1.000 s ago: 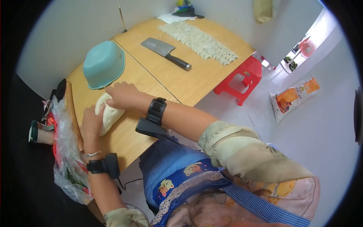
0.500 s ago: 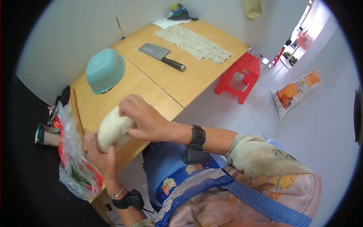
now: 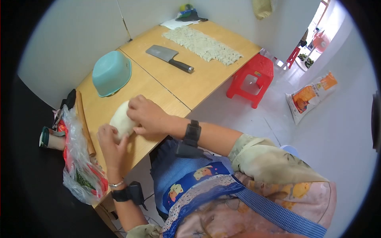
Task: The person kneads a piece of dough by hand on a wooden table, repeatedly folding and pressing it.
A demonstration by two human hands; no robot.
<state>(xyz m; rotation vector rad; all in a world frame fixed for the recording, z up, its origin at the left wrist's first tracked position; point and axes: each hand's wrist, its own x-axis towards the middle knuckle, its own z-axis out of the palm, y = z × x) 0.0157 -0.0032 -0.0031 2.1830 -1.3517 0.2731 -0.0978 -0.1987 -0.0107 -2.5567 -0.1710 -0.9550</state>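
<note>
A smooth, pale lump of dough [image 3: 122, 119] is between my two hands over the near left part of the wooden table. My left hand [image 3: 112, 143] grips its lower left side, fingers curled against it. From the right, my right hand [image 3: 147, 116] holds the other side with bent fingers and thumb. Behind the dough, a turquoise basin [image 3: 112, 73] rests upside down. A rolling pin [image 3: 84, 123] lies along the table's left edge, left of my left hand.
A cleaver [image 3: 170, 58] lies mid-table, and beyond it are rows of small pieces of dough [image 3: 202, 45]. Clear plastic bags [image 3: 77, 166] crowd the left edge beside a cup [image 3: 51, 139]. A red stool [image 3: 254, 79] and a printed sack [image 3: 311, 97] stand on the floor at right.
The dough has moved slightly right and away from me, and is turned more upright. My left hand has shifted up with its fingers now curled on the dough; the rolling pin shows more.
</note>
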